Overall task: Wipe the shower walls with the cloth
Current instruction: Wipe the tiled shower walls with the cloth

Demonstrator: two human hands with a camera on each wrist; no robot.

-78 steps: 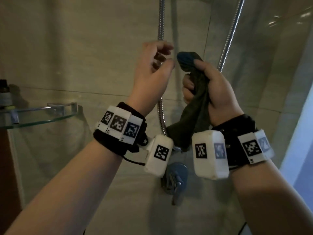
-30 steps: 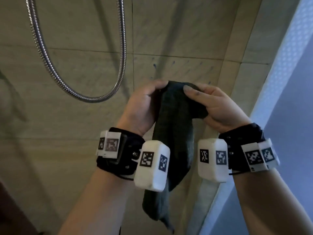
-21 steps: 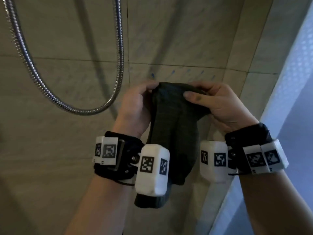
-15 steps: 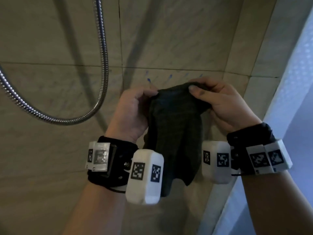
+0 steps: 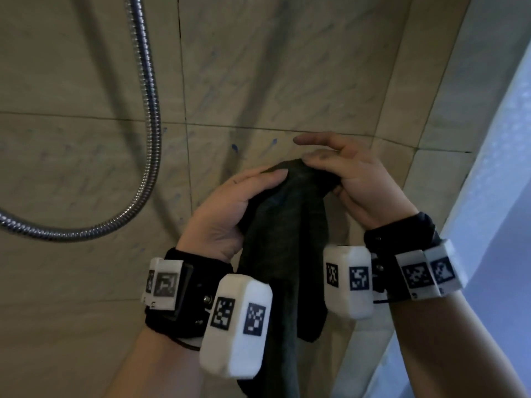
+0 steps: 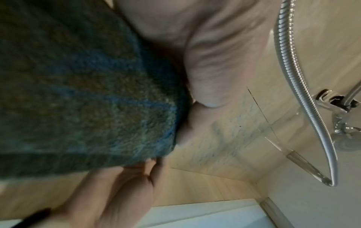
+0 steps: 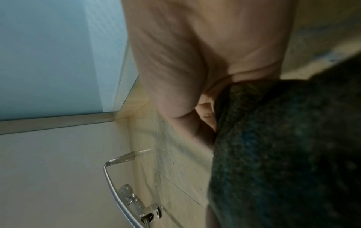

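A dark green cloth (image 5: 287, 239) hangs in front of the beige tiled shower wall (image 5: 287, 67), bunched at its top. My left hand (image 5: 258, 185) grips the top from the left, thumb laid over it. From the right, my right hand (image 5: 321, 159) pinches the same top with thumb and curled fingers, its forefinger stretched out free above. Both hands are close to the wall; whether the cloth touches it I cannot tell. The left wrist view is filled by the cloth (image 6: 78, 92), and the right wrist view by the cloth (image 7: 283, 154) beside the palm.
A metal shower hose (image 5: 149, 139) loops down the wall to the left of my hands. A frosted glass panel (image 5: 494, 168) closes the right side. Small blue specks (image 5: 234, 147) dot the tiles above the cloth. The hose fitting (image 6: 336, 104) shows in the left wrist view.
The view has swung right, away from the tap and glass shelf. My left hand has taken hold of the cloth's top beside the right. My right forefinger has now lifted off the cloth.
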